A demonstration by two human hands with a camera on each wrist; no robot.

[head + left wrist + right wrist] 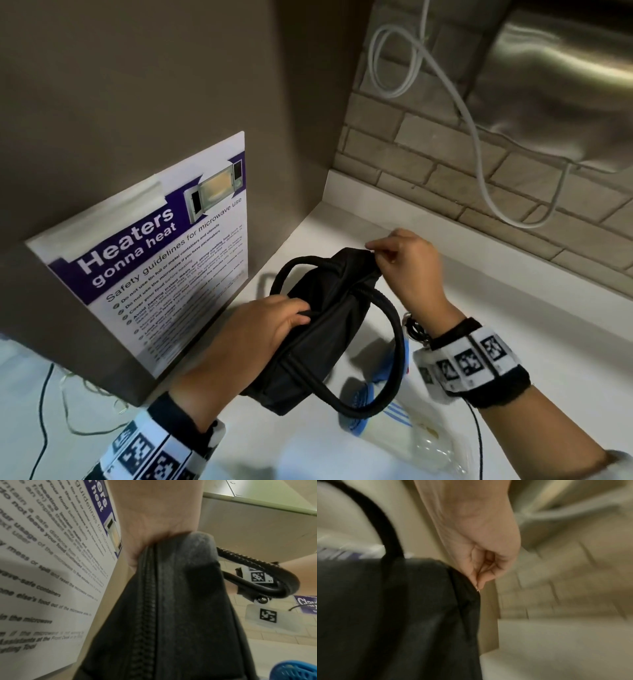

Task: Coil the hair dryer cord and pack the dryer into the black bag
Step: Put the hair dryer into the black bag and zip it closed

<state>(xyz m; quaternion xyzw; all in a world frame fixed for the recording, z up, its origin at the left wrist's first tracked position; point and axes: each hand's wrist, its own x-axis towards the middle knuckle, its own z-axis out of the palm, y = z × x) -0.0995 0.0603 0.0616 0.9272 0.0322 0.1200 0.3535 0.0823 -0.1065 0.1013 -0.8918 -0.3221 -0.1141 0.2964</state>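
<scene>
Matt black cloth against glossy paper, smooth counter and brushed steel.

We see the black bag (pixel 329 329) as matt woven cloth with rope-like corded handles (pixel 387 359) and a ribbed zip (pixel 147 601) along its top. Beside it, the poster (pixel 164 253) looks like glossy laminated paper. The counter (pixel 496 329) is smooth and white with a faint sheen. Behind, we note rough matt brick tiles (pixel 428 171), a smooth white cable (pixel 479 150) and brushed shiny metal (pixel 565 78). Under the bag lies perforated blue plastic (pixel 356 404).
</scene>
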